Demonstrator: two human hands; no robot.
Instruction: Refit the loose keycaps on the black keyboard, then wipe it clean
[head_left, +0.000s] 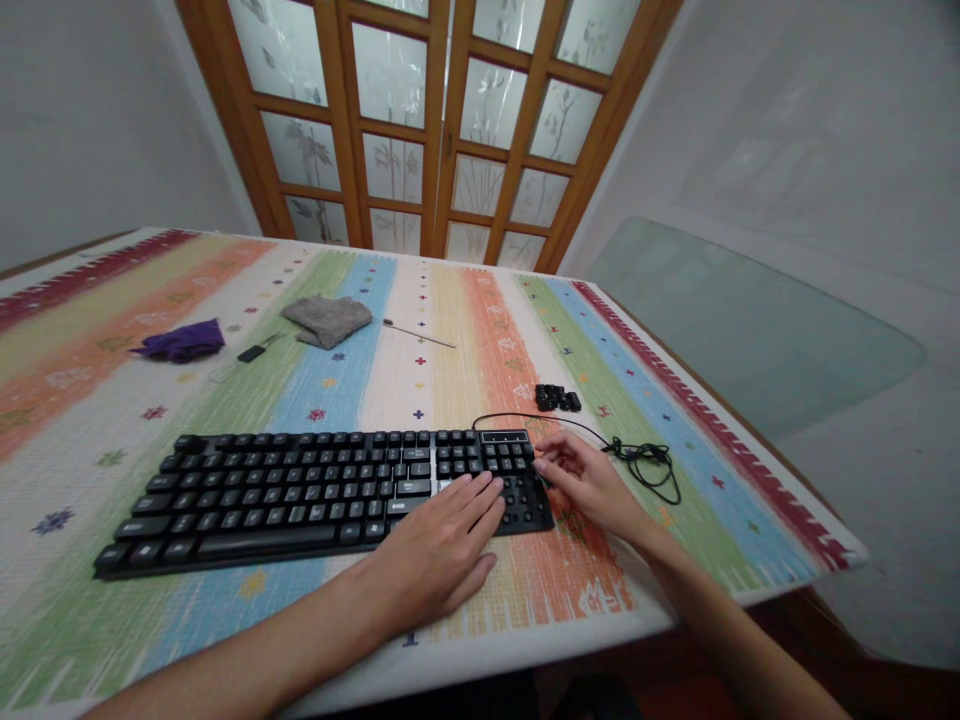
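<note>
A black keyboard (pixel 300 541) lies along the front of the table. Most of its keycaps are on, but the lower number pad shows bare key switches. My left hand (pixel 442 545) rests flat across the keyboard's right part, fingers stretched out over the arrow keys and the pad's edge. At the pad's right side, my right hand (pixel 585 480) has thumb and forefinger pinched against the keyboard's edge; what lies between the fingertips is too small to make out. Just beyond, several loose black keycaps (pixel 556 398) sit in a small cluster.
The keyboard's coiled black cable (pixel 651 462) lies to the right. Farther back are a grey cloth (pixel 328 320), a purple cloth (pixel 184 341), a small black object (pixel 252 353) and a thin rod with a dark tip (pixel 420 334). A striped cloth (pixel 480 610) covers the table.
</note>
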